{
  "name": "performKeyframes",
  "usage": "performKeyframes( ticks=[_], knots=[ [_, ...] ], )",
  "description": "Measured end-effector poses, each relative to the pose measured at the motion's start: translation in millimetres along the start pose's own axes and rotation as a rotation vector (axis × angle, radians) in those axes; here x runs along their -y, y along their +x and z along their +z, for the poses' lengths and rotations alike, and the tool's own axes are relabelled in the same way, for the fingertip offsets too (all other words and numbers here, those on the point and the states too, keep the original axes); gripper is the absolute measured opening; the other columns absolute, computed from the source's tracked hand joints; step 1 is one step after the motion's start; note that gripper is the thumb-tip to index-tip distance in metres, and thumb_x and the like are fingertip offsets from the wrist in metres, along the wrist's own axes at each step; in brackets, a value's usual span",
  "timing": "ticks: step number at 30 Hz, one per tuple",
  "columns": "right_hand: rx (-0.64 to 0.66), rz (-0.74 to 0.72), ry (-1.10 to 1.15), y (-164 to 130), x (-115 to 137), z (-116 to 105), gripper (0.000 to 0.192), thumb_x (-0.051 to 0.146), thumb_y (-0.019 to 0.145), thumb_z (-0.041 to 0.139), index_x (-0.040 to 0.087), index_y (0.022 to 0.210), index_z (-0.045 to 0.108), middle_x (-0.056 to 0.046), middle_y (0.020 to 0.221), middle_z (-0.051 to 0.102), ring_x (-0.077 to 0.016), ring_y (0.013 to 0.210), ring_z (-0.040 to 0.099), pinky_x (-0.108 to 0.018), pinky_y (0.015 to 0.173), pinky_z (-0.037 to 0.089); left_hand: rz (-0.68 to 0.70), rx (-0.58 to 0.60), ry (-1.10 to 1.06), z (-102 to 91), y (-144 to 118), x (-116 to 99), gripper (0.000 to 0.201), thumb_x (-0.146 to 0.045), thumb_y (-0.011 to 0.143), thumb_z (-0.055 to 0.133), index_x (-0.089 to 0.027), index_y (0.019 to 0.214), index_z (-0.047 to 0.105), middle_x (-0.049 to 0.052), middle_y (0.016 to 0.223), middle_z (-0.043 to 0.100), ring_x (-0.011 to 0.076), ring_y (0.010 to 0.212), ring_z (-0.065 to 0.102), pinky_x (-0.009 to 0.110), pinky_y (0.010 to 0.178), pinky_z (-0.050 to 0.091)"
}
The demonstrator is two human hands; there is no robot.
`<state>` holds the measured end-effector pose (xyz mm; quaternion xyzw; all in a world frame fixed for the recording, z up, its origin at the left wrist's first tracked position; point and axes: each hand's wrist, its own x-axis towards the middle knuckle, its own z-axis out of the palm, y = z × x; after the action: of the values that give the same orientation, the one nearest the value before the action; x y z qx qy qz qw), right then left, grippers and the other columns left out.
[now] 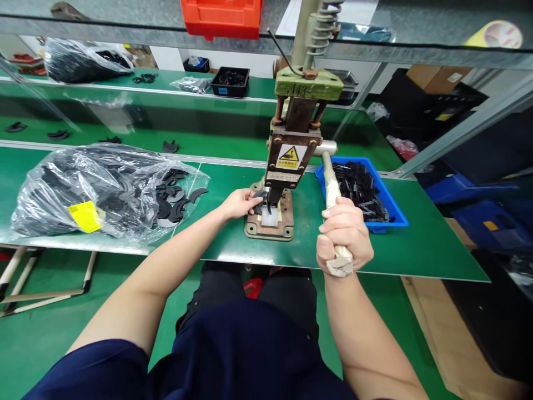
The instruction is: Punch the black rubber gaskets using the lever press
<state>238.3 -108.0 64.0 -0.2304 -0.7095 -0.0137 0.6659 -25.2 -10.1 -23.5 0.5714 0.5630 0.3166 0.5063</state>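
Observation:
A hand-lever press (287,158) stands on the green table in front of me, with a yellow warning label on its ram housing. My right hand (345,236) is wrapped round the press's tape-covered lever (332,183), which slants down toward me. At the press base (287,228), my left hand (240,204) pinches a black curved plastic part (260,199) under the ram. Where the part meets the tooling is partly hidden by my fingers and the ram. To the left lies a clear plastic bag (125,222) with many similar black curved parts (178,208) spilling from its mouth.
Right of the press sits a blue tray (389,203) filled with small black pieces. A metal shelf above holds a red bin (222,19) and a tape roll (497,36). Behind, a second green bench carries a black box (230,83) and another bag (83,58).

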Motion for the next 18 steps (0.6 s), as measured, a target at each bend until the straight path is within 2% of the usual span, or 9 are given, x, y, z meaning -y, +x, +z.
performKeyframes(
  ticks=[5, 11, 18],
  knots=[
    [-0.009, 0.005, -0.004, 0.2, 1.1, 1.4, 0.024, 0.030, 0.088, 0.070, 0.025, 0.071, 0.056, 0.004, 0.073, 0.065, -0.0174, 0.086, 0.071, -0.054, 0.107, 0.059, -0.056, 0.011, -0.039, 0.0, 1.0, -7.4, 0.027, -0.036, 0.097, 0.079, -0.018, 0.087, 0.060, -0.002, 0.059, 0.065, 0.0092, 0.050, 0.062, 0.019, 0.047, 0.043],
    [-0.058, 0.014, -0.006, -0.8, 0.3, 4.7, 0.027, 0.034, 0.090, 0.070, 0.024, 0.069, 0.055, 0.005, 0.072, 0.064, -0.0169, 0.084, 0.070, -0.055, 0.103, 0.060, -0.172, 0.087, -0.059, -3.5, 7.1, -16.4, 0.034, -0.035, 0.097, 0.081, -0.018, 0.081, 0.056, -0.002, 0.057, 0.065, 0.0089, 0.047, 0.062, 0.019, 0.048, 0.047],
    [-0.058, -0.002, 0.009, 0.9, -0.5, 6.1, 0.028, 0.034, 0.091, 0.071, 0.024, 0.069, 0.056, 0.005, 0.071, 0.063, -0.0161, 0.083, 0.070, -0.053, 0.101, 0.060, -0.295, 0.208, -0.055, -2.4, 14.4, -27.3, 0.028, -0.036, 0.093, 0.085, -0.016, 0.089, 0.066, 0.000, 0.057, 0.068, 0.0115, 0.048, 0.067, 0.018, 0.050, 0.051]
  ],
)
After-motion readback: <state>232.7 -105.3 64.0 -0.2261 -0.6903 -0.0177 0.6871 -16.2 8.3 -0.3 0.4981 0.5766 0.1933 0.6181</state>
